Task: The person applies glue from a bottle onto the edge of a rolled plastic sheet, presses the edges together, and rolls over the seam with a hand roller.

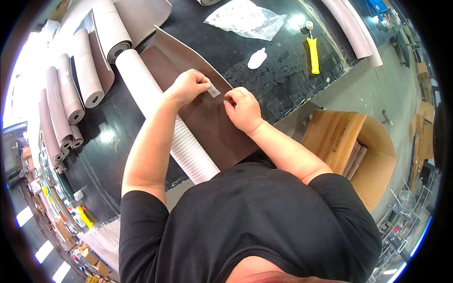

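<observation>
My left hand [188, 87] is closed, its thumb and fingertips pinching one end of a small pale label [213, 91]. The label is held over the dark brown textured side of a partly unrolled mat [207, 122]. Close to the mat's right edge, my right hand [244, 111] has its fingers curled with the thumb near the index finger. Whatever those fingers may hold is too small to make out. The mat's rolled part [181, 141], pale and ribbed, lies under my left forearm.
Several rolled mats [87, 70] lie along the left of the black table [101, 151]. Farther back are a clear plastic bag [245, 20], a white bottle-like object [257, 58] and a yellow-handled roller [313, 54]. An open cardboard box [332, 139] holding rolls stands at the right.
</observation>
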The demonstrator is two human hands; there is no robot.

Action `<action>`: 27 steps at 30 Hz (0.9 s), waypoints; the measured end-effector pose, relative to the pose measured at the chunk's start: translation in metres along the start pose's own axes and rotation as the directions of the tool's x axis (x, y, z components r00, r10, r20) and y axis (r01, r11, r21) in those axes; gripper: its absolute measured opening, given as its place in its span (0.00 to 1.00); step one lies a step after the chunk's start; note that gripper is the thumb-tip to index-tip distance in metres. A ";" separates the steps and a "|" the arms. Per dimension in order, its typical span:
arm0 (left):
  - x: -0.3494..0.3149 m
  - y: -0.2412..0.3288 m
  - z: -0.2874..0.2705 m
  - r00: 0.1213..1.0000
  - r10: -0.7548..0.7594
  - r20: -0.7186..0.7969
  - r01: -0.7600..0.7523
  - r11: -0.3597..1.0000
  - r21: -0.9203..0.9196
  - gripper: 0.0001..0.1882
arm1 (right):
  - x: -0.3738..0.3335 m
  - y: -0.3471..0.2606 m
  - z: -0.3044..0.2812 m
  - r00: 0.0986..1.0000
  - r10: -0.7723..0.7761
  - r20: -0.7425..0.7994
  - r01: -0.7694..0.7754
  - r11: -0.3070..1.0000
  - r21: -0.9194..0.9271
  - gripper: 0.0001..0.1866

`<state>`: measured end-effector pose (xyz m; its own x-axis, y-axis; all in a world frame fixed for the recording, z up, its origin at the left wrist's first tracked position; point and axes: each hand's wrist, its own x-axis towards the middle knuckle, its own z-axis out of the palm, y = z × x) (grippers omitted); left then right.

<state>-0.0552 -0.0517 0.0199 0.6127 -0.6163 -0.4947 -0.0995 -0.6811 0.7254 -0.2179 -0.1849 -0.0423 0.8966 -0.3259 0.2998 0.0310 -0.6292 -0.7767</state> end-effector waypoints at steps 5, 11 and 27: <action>0.008 -0.002 0.007 0.996 -0.079 -0.033 0.077 0.996 -0.033 0.09 | 0.001 0.002 0.000 0.998 0.048 0.027 -0.049 0.999 0.007 0.07; 0.016 -0.009 0.016 0.991 -0.051 -0.124 0.053 0.999 0.010 0.09 | 0.001 0.003 0.001 0.992 -0.119 -0.029 0.115 0.988 -0.103 0.11; 0.017 -0.010 0.027 0.965 0.029 -0.260 0.013 0.987 0.157 0.10 | 0.004 -0.010 0.003 0.991 -0.106 0.085 0.125 0.955 -0.268 0.17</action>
<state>-0.0648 -0.0659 -0.0092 0.7924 -0.5117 -0.3321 -0.2136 -0.7427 0.6347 -0.2133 -0.1777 -0.0356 0.9225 -0.1966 0.3322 0.0232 -0.8308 -0.5561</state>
